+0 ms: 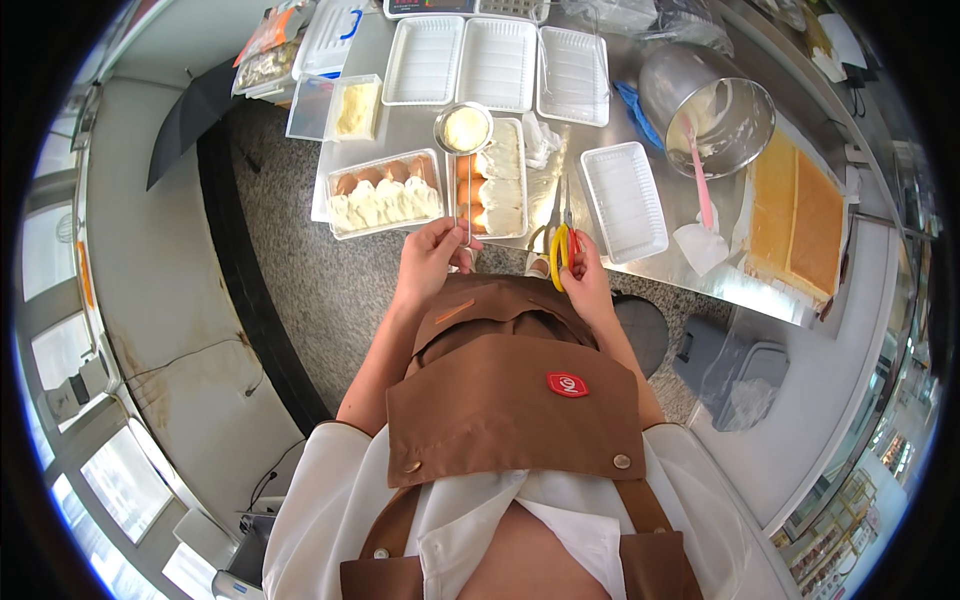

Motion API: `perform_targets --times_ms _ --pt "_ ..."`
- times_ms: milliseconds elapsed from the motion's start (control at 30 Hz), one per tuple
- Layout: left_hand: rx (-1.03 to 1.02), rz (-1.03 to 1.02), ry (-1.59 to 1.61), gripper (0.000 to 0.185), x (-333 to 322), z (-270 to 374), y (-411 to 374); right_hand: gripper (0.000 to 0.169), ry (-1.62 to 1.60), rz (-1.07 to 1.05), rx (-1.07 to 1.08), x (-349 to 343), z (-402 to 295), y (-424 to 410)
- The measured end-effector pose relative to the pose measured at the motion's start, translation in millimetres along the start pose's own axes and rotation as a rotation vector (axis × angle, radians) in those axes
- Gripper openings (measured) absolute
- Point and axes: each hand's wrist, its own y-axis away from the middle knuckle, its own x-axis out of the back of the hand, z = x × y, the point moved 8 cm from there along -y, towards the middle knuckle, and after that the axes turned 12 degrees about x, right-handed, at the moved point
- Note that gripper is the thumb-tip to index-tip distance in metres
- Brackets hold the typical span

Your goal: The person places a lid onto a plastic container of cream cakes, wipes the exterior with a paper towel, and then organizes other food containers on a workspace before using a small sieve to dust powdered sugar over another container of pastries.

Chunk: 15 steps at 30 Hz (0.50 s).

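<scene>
My left hand (431, 259) grips the thin metal handle of a small round sieve (465, 129) that holds pale powder. The sieve is over the far end of a white plastic tray with cake rolls and piped cream (501, 191). In my right hand (586, 283) are scissors (561, 255) with yellow and red handles, their blades pointing away from me. Left of the sieve's handle, another tray of cake rolls and cream (386, 196) sits at the table edge. A vacant white tray (624, 201) lies to the right of the scissors.
Three white trays (496, 64) line the back of the steel table (559, 150). A tub of pale powder (355, 109) stands at left. On the right are a tilted metal mixing bowl (731, 161), a pink-handled spatula (701, 184) and sheet cake (814, 225). A crumpled wrapper (540, 140) lies mid-table.
</scene>
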Motion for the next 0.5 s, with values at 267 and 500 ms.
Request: perform_targets --times_ms 267,500 --pt "0.006 -0.085 -0.001 0.022 6 3 -19 0.060 -0.471 -0.004 0.091 -49 -79 -33" --pt "0.014 -0.140 -0.058 0.020 11 11 -26 0.059 -0.455 0.039 0.143 -67 -89 -50"
